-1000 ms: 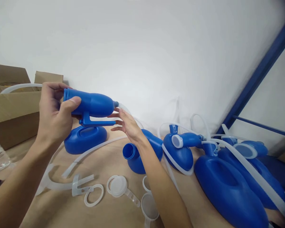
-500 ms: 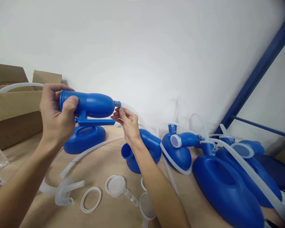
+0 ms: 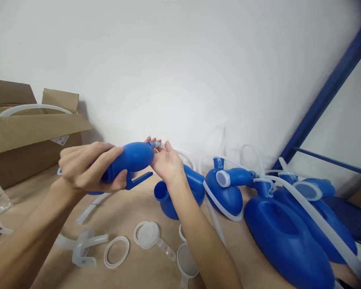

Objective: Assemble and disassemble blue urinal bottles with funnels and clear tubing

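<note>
At the lower centre of the frame, a white ring [image 3: 116,252] and a white strapped lid [image 3: 148,235] lie apart on the tan tabletop [image 3: 144,275], with a translucent piece [image 3: 83,249] left of the ring. A large blue jug [image 3: 289,241] fills the lower right. Left of centre, the left hand [image 3: 92,164] has its fingers clamped around a blue bottle-shaped part [image 3: 136,156], above the tabletop, narrow end pointing right. At mid-frame, the right hand [image 3: 170,162] shows its palm beside that end, thumb and fingers apart; whether they touch the white tube [image 3: 163,145] there, I cannot tell. An open cardboard box [image 3: 33,130] stands at left, before the white wall [image 3: 180,60].
</note>
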`<state>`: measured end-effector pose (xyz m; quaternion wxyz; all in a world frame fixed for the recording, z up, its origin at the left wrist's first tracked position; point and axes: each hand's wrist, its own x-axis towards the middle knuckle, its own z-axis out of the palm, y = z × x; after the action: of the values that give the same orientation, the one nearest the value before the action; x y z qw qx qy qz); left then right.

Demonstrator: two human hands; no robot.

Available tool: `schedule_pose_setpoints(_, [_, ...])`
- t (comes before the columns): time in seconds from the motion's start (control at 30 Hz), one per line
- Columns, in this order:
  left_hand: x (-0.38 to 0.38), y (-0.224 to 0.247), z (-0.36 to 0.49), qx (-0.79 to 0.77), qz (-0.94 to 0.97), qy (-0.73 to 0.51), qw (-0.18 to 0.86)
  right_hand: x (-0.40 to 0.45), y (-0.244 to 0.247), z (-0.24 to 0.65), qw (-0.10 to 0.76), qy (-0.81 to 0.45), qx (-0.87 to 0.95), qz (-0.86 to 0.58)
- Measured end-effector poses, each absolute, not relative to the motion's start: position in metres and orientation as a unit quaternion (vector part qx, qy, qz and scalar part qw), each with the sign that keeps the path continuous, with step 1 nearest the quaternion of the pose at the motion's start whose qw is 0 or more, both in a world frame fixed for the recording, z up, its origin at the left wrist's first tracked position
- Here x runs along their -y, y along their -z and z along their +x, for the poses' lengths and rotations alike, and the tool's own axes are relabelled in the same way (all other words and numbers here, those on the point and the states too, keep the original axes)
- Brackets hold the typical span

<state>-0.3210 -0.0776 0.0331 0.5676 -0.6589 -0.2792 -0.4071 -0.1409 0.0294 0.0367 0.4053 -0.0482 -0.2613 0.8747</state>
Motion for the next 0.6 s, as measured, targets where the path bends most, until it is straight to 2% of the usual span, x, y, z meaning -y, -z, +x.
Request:
schedule_pose_setpoints(0.07, [0.079,-0.033,-0.319,0.328,-0.648,0.432,0.535,-0.03,-0.035,-0.145,0.449,-0.851,0.269,-0.051])
schedule_pose_setpoints(0.13, [0.079,-0.035,-0.313,0.43,-0.617,0.493,0.437,-0.029,-0.035,-0.147,0.516,-0.802,0.297,-0.039])
schedule_pose_setpoints(0.27, [0.071,-0.044,-0.299,0.546,-0.59,0.565,0.183,-0.026,-0.035,-0.145,0.592,-0.74,0.313,-0.058])
schedule_pose_setpoints(0.47, [0.056,-0.047,-0.305,0.66,-0.487,0.515,-0.251,-0.019,-0.034,-0.147,0.613,-0.75,0.235,-0.085])
schedule_pose_setpoints(0.6, [0.051,-0.043,-0.315,0.666,-0.486,0.459,-0.331,-0.011,-0.034,-0.153,0.63,-0.719,0.289,-0.054])
